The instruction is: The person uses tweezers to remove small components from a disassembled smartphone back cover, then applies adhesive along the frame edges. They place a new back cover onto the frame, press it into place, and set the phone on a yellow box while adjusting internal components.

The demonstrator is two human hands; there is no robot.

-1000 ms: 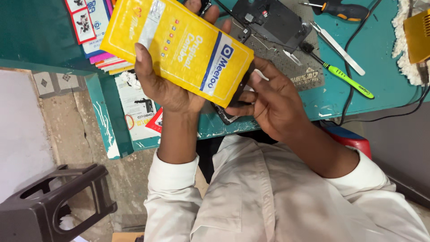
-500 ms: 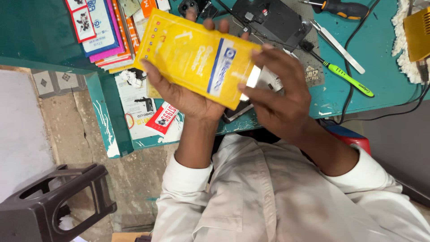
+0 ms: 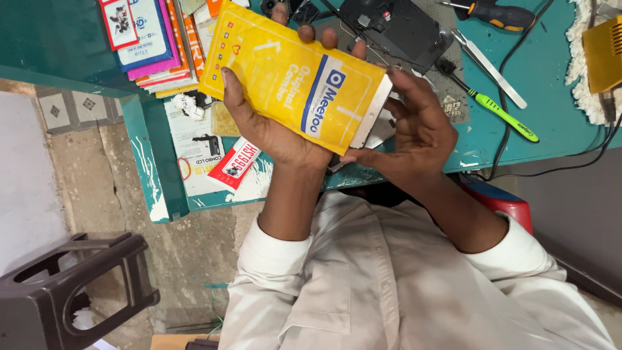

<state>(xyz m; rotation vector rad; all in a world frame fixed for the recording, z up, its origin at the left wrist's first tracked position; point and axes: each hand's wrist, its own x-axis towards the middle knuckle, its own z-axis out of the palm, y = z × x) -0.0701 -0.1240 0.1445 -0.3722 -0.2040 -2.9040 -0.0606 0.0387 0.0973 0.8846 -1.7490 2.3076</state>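
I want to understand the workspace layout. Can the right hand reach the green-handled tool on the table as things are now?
Probably yes. The right hand only touches the end of the yellow packet, which the left hand grips. The green-handled tool lies bare on the teal table just beside it, nothing between them.

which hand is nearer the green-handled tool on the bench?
Right. The right hand is at the yellow pouch's open end, a short gap from the green-handled tool. The left hand holds the pouch, farther away.

Glossy yellow plastic pouch (image 3: pixel 295 81); matt painted green table (image 3: pixel 557 129); cloth shirt (image 3: pixel 389 285).
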